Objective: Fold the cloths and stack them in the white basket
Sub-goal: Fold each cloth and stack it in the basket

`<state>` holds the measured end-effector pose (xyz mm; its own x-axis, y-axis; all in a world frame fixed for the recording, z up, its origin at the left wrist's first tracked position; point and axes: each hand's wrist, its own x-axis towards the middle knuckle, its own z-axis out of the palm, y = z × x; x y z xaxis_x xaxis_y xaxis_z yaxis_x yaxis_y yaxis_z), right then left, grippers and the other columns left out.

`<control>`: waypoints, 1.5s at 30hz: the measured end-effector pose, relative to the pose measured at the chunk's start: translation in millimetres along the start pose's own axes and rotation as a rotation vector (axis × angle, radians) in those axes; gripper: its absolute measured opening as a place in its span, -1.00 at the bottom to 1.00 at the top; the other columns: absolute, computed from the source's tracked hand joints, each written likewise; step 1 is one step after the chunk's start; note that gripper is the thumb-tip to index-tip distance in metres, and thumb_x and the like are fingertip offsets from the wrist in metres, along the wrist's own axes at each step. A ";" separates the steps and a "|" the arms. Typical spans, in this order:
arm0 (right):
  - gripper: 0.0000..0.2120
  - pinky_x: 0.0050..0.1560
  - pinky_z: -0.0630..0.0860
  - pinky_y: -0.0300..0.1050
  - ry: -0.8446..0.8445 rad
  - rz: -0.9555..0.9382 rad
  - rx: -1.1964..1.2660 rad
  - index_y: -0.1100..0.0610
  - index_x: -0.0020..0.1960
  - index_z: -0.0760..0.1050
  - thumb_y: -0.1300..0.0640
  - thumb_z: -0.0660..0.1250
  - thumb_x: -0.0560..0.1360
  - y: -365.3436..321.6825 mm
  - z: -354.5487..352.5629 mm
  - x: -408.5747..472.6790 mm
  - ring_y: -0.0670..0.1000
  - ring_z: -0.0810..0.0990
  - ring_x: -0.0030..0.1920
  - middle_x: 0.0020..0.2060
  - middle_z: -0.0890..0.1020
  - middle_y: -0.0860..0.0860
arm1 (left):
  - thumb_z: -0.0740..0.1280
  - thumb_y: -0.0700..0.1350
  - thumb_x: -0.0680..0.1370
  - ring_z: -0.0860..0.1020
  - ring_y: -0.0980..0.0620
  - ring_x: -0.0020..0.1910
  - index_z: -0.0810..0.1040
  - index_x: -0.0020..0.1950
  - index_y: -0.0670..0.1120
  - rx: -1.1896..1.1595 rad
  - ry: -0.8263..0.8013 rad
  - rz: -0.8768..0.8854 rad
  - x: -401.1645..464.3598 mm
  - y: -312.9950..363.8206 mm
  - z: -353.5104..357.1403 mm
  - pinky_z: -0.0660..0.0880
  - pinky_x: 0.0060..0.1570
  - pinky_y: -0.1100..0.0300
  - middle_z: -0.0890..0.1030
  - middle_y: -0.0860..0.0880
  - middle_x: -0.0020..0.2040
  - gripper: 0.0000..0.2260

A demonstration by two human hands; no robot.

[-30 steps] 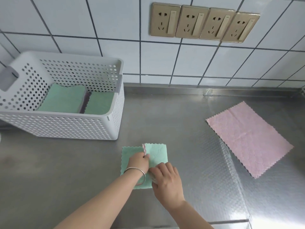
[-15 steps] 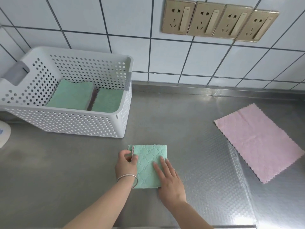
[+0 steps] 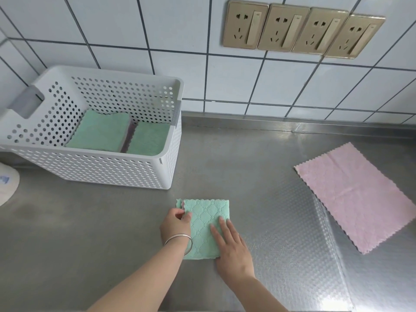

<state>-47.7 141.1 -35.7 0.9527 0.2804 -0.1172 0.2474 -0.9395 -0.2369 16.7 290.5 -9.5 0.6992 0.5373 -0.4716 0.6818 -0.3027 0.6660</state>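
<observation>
Bench [image 3: 112,244]: we stand at its near edge, and everything sits on its shiny top.
White basket [image 3: 94,170]: at the back left. Two folded green piles [image 3: 101,131] lie inside already.
Pink cloth [image 3: 355,197]: flat and unfolded at the right edge. We think it comes next.
Green cloth [image 3: 206,224]: near the front edge, in the middle. A second ago one half was up in the air. Now it lies folded over into a small square.
Right hand [image 3: 234,246]: fingers spread flat, pressing the fold down.
Left hand [image 3: 176,224]: pinching the cloth's left edge.
Next: we think this cloth can go in the basket.
</observation>
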 end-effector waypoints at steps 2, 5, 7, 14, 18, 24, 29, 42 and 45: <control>-0.05 0.08 0.55 -0.13 0.008 -0.006 0.002 -0.04 0.31 0.34 0.07 0.55 -0.07 0.5 -0.7 -0.5 0.01 0.44 0.28 0.29 0.51 -0.02 | 0.34 -0.08 0.51 0.57 -0.13 -0.04 0.58 -0.03 -0.11 0.046 0.010 0.009 1.1 1.0 -0.6 0.37 -0.12 0.19 0.66 -0.11 -0.06 -0.88; -0.07 0.12 0.55 -0.04 0.036 -0.035 0.004 -0.01 0.31 0.34 0.13 0.54 -0.04 1.3 -0.9 0.5 0.02 0.39 0.31 0.31 0.50 0.00 | 0.29 -0.09 0.54 0.56 -0.16 -0.03 0.56 -0.02 -0.12 0.089 0.045 0.055 5.1 0.2 -6.6 0.39 -0.10 0.14 0.65 -0.12 -0.06 -0.88; -0.07 0.16 0.51 0.00 0.048 -0.065 -0.006 -0.01 0.33 0.34 0.13 0.54 -0.02 1.1 -0.8 1.5 0.02 0.31 0.34 0.32 0.48 0.00 | 0.28 -0.10 0.55 0.56 -0.17 -0.04 0.54 -0.06 -0.11 0.105 0.064 0.072 10.5 -2.3 -11.9 0.40 -0.10 0.13 0.65 -0.12 -0.07 -0.90; -0.07 0.41 0.13 0.02 -0.014 -0.080 -0.017 0.02 0.37 0.30 0.11 0.53 0.02 -1.8 0.7 1.1 0.03 0.26 0.38 0.36 0.44 0.01 | 0.31 -0.18 0.53 0.55 -0.10 -0.10 0.42 -0.09 -0.07 0.078 0.008 0.108 20.2 -9.2 -17.9 0.36 -0.10 0.18 0.62 -0.07 -0.10 -0.93; -0.27 0.40 -0.06 -0.02 -0.067 -0.066 -0.016 0.04 0.38 0.29 0.12 0.32 0.20 0.3 0.0 -3.1 0.01 0.25 0.39 0.38 0.40 0.01 | 0.26 -0.24 0.54 0.51 -0.05 -0.17 0.44 -0.15 -0.02 0.108 -0.055 0.186 22.4 -12.1 -18.9 0.30 -0.19 0.24 0.59 0.00 -0.16 -0.87; -0.42 0.34 0.14 0.01 -0.023 -0.141 0.024 0.05 0.29 0.47 -0.04 0.15 0.29 3.8 -16.1 -1.2 0.07 0.44 0.33 0.33 0.48 0.04 | 0.24 -0.18 0.56 0.56 -0.11 -0.03 0.59 0.05 -0.04 0.262 -0.075 0.396 20.4 -21.1 -18.1 0.41 -0.10 0.17 0.62 -0.05 -0.01 -0.84; -0.53 0.37 0.11 -0.02 0.016 -0.058 -0.012 0.08 0.35 0.41 -0.08 -0.02 0.58 -0.7 -31.3 27.5 0.03 0.31 0.39 0.36 0.43 0.05 | 0.21 0.05 0.43 0.48 -0.09 0.14 0.51 0.21 -0.04 0.603 0.048 0.741 9.8 -33.2 -12.1 0.46 0.06 0.00 0.50 -0.07 0.24 -0.61; -0.36 0.40 -0.03 0.00 -0.178 0.072 -0.119 0.18 0.44 0.21 -0.21 -0.22 0.58 16.6 -10.0 49.9 0.00 0.19 0.43 0.43 0.29 0.02 | 0.03 0.23 0.50 0.15 0.00 0.45 0.20 0.46 -0.07 0.944 -0.114 0.815 20.7 -53.5 0.3 0.08 0.31 -0.14 0.28 -0.06 0.47 -0.39; -0.36 0.41 -0.05 0.00 -0.170 0.073 -0.114 0.15 0.45 0.20 -0.22 -0.23 0.58 17.9 -9.7 52.9 0.03 0.24 0.44 0.45 0.24 0.03 | -0.03 0.26 0.48 0.06 0.03 0.47 0.15 0.50 -0.06 0.967 -0.143 0.784 20.7 -48.7 -0.3 0.00 0.34 -0.12 0.20 -0.06 0.51 -0.34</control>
<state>8.9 137.2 -36.9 0.9276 0.2311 -0.2935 0.2066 -0.9719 -0.1124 -2.1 316.6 -51.5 0.9634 -0.1204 -0.2395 -0.0917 -0.9876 0.1277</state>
